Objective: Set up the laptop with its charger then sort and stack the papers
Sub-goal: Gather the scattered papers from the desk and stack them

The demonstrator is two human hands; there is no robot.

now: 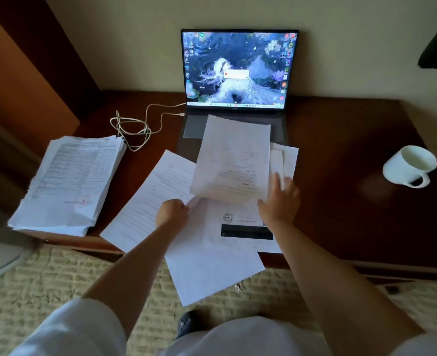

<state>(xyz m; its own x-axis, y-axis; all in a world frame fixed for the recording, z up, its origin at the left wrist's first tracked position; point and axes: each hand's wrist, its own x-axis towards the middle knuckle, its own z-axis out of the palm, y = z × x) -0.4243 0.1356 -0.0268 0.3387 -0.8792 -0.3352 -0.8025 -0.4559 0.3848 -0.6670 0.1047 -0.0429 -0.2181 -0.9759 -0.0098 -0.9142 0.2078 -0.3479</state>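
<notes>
In front of the laptop (239, 70), loose sheets (209, 273) overhang the desk edge (341, 263); left hand (171, 211) pinches a raised sheet (234, 160), right hand (279, 199) spread against it.

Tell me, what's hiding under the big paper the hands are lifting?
Under the lifted sheet you can see part of the laptop base at both sides, and loose papers lower down. The keyboard middle is covered, so it can't be seen.
</notes>
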